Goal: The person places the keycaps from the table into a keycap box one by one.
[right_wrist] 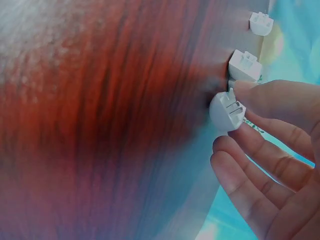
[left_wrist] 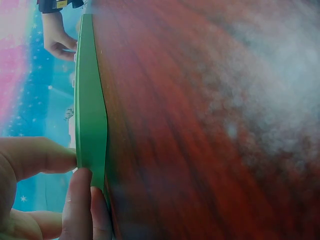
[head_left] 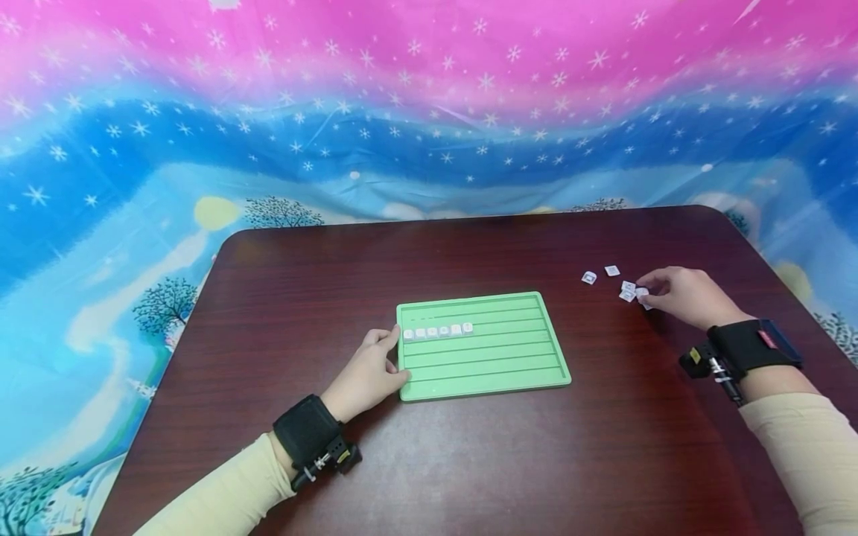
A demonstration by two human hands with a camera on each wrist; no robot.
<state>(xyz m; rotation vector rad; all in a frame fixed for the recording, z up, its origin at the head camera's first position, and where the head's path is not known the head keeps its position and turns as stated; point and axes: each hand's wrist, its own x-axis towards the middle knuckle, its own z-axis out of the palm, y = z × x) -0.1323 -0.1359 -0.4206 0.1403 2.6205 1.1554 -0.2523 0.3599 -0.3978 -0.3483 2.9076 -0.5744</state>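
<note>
A green ridged tray [head_left: 482, 372] lies on the table, with a row of several white keycaps [head_left: 439, 332] along one of its upper grooves. At its left edge my left hand [head_left: 367, 376] holds it, thumb near the front corner and fingers farther back; the left wrist view shows fingertips [left_wrist: 67, 160] against the tray's rim [left_wrist: 90, 100]. Over at the right, my right hand [head_left: 690, 296] pinches a white keycap [right_wrist: 227, 112] between thumb and fingers. That keycap is tilted, its underside with small prongs showing. Other loose keycaps [head_left: 628, 290] lie right beside the fingertips.
Two more loose keycaps, one at the left [head_left: 589, 278] and one farther back [head_left: 612, 271], lie apart from the cluster. The dark wooden table [head_left: 469, 461] ends at a back edge before a patterned cloth [head_left: 429, 149].
</note>
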